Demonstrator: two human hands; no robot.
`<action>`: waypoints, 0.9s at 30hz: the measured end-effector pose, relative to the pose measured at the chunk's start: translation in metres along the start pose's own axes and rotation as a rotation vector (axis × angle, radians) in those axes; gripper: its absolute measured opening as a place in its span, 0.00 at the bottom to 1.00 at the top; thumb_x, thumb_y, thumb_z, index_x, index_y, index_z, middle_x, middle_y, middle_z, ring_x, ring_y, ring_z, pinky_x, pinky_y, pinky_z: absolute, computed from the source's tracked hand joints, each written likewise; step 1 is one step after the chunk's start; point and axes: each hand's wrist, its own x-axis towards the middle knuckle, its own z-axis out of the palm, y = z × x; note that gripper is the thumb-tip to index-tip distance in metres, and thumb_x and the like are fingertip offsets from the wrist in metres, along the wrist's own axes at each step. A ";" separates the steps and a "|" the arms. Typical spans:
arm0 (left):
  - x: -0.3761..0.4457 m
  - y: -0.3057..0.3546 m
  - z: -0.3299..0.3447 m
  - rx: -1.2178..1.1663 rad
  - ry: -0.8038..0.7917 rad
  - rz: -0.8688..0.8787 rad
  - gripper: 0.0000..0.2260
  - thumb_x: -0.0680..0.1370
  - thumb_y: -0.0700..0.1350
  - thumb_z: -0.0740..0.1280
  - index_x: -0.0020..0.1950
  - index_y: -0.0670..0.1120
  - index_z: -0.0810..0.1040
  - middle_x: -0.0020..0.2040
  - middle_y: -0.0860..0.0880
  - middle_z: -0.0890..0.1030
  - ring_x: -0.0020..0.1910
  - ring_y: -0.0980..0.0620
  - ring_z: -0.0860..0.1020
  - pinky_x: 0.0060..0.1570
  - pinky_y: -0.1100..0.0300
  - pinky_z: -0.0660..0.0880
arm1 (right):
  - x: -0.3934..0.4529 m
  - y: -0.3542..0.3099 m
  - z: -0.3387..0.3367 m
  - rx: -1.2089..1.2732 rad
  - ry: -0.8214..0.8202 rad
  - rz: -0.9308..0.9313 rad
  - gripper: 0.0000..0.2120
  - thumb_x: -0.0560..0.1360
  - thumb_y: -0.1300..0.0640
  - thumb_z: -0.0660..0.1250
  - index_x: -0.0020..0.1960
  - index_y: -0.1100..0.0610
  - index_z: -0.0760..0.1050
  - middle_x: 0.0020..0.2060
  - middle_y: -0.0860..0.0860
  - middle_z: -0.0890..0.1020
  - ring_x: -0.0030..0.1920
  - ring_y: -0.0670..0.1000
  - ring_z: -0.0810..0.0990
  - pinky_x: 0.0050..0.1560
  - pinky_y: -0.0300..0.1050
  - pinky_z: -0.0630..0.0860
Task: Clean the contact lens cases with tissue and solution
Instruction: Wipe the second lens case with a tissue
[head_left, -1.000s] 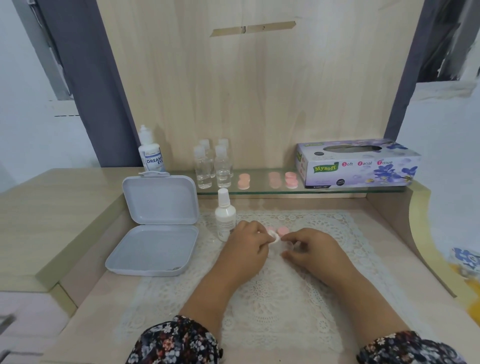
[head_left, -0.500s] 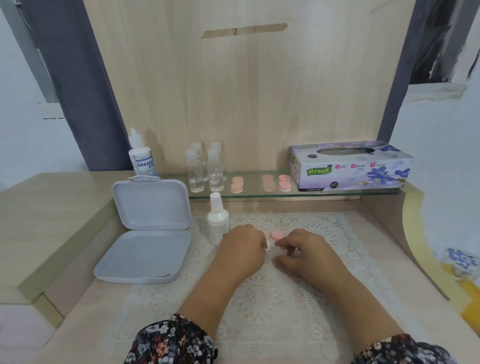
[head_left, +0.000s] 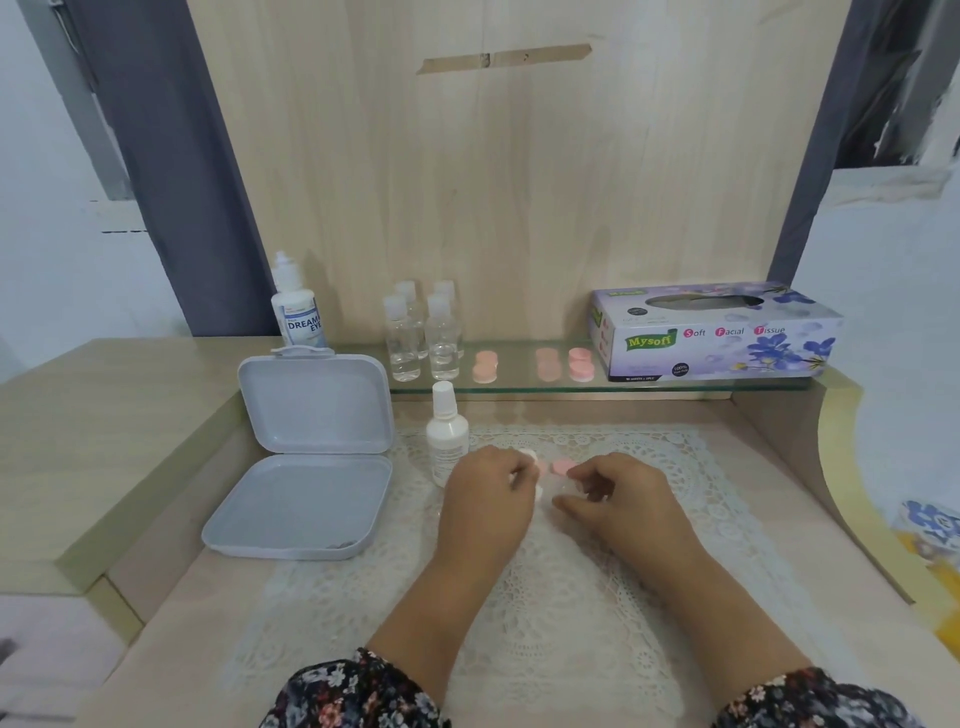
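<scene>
1. Pale wood panelling rises behind my desk, and a white lace mat lies under both my hands.
2. My left hand has its fingers curled, pinching a small white wad of tissue at the fingertips.
3. My right hand sits just beside the left, fingers bent inward; they seem to pinch something small, but I cannot tell exactly what.
4. Between my two hands, touching the fingertips, lies the pink contact lens case, partly hidden.
5. Just left of my left hand stands a small white spray bottle, upright on the mat's edge.
6. Further left lies an open grey plastic box, lid tilted up.
7. Beyond my hands, on a glass shelf, sit more pink cases, four clear little bottles and a lens solution bottle.
8. Beyond my right hand, on the same shelf, rests a purple tissue box.
9. Floral sleeves cover both my forearms near the wrists.
</scene>
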 end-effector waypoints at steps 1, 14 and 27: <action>-0.002 -0.001 0.004 0.050 -0.035 0.077 0.08 0.78 0.42 0.65 0.48 0.43 0.83 0.44 0.48 0.78 0.46 0.51 0.75 0.48 0.58 0.72 | 0.000 0.001 0.000 0.063 0.006 0.045 0.11 0.67 0.55 0.78 0.47 0.51 0.80 0.39 0.45 0.79 0.39 0.42 0.77 0.38 0.30 0.71; 0.005 -0.022 0.010 0.202 -0.002 0.466 0.03 0.74 0.40 0.71 0.46 0.45 0.83 0.41 0.50 0.75 0.43 0.49 0.72 0.40 0.56 0.72 | -0.003 -0.005 -0.009 0.674 -0.043 0.313 0.08 0.64 0.64 0.79 0.41 0.62 0.83 0.35 0.61 0.81 0.30 0.55 0.79 0.34 0.48 0.78; 0.004 0.000 -0.005 -1.004 -0.364 -0.587 0.12 0.81 0.44 0.63 0.50 0.35 0.80 0.37 0.43 0.79 0.35 0.50 0.78 0.31 0.63 0.73 | 0.000 -0.008 -0.018 0.610 -0.046 0.167 0.09 0.66 0.64 0.78 0.45 0.58 0.84 0.37 0.57 0.85 0.35 0.46 0.82 0.37 0.33 0.77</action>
